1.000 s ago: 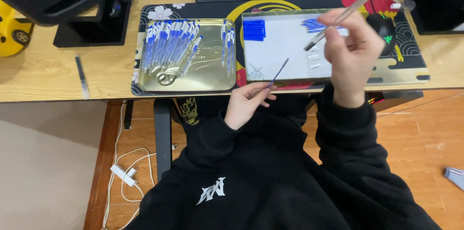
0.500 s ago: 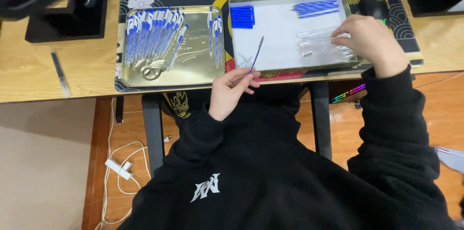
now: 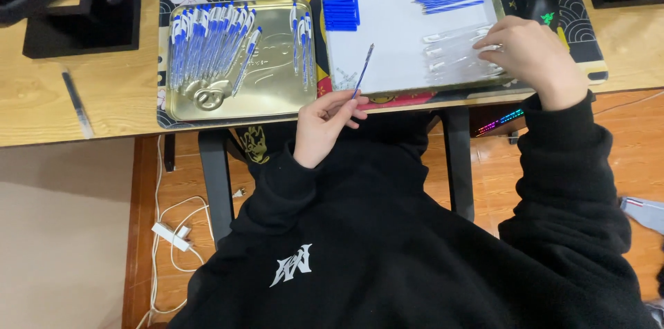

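Wooden desk (image 3: 104, 94): my left hand (image 3: 325, 125) pinches a blue refill (image 3: 362, 71); right hand (image 3: 536, 59) fingers curl over clear pen barrels (image 3: 453, 52) in white tray (image 3: 401, 39).

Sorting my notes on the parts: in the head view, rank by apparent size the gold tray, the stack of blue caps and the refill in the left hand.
1. gold tray
2. stack of blue caps
3. refill in the left hand, longer but thinner.

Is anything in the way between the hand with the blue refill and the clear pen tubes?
Nothing visible blocks it. The left hand holds the blue refill over bare white tray floor; the right hand already rests on the clear tubes.
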